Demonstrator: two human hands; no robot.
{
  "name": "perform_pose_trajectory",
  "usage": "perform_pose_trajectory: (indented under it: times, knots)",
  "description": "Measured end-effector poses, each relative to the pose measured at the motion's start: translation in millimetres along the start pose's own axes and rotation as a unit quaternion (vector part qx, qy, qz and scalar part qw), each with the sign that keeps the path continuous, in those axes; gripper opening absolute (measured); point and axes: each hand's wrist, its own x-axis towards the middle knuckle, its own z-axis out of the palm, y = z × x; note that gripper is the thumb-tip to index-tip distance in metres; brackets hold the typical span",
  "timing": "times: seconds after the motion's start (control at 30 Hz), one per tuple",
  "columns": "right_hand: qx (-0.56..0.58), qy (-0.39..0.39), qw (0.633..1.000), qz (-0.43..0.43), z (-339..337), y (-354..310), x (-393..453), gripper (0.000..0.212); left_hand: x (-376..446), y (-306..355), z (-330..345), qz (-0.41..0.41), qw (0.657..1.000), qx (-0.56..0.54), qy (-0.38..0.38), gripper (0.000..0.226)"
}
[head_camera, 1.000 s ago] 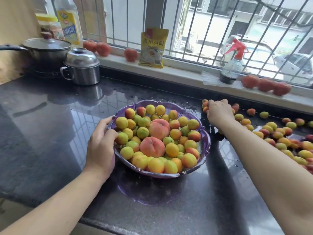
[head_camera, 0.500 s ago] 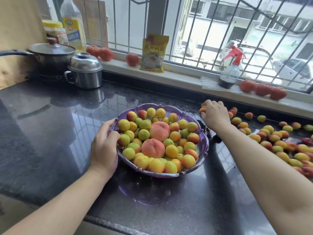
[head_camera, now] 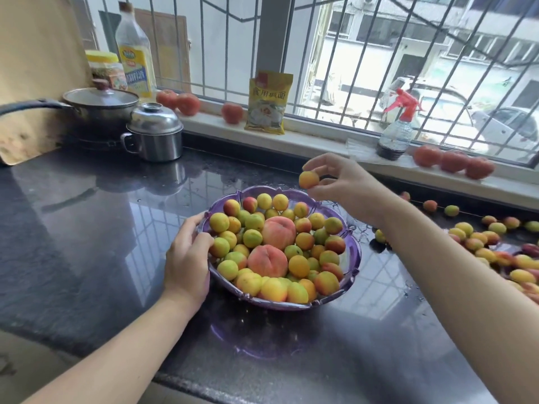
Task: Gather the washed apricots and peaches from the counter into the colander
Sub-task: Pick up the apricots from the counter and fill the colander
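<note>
Dark glossy table, wet in patches. Purple colander at centre, heaped with apricots and two peaches. More loose apricots scattered on table at right, well apart from colander. Left hand on colander's near-left rim, fingers curled over edge, gripping it. Right hand raised above colander's far rim, fingers pinching single apricot between thumb and fingertips. Behind: lidded pan, steel pot, oil bottle, yellow packet, spray bottle, tomatoes on sill.
</note>
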Motion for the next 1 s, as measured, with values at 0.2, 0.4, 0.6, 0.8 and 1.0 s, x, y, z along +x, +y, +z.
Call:
perform_pose_trajectory:
  times: [0.2, 0.4, 0.6, 0.8, 1.0]
  knots:
    - [0.015, -0.082, 0.996, -0.012, 45, -7, 12, 0.032, -1, 2, 1, 0.01, 1.0, 0.0, -0.01, 0.051]
    - [-0.198, -0.032, 0.975, -0.096, 61, 3, 24, 0.022, -2, 3, -1, 0.008, 1.0, 0.019, -0.018, 0.047]
    - [-0.294, -0.02, 0.945, -0.143, 73, 6, 26, 0.026, -5, 7, -1, 0.01, 0.999, 0.027, -0.018, 0.047]
    - [-0.304, -0.02, 0.94, -0.151, 76, 8, 31, 0.024, -6, 8, -1, 0.012, 0.999, 0.026, -0.018, 0.043]
    - [-0.319, -0.039, 0.936, -0.147, 68, 9, 31, 0.025, -4, 3, -2, 0.003, 1.0, 0.023, -0.015, 0.044]
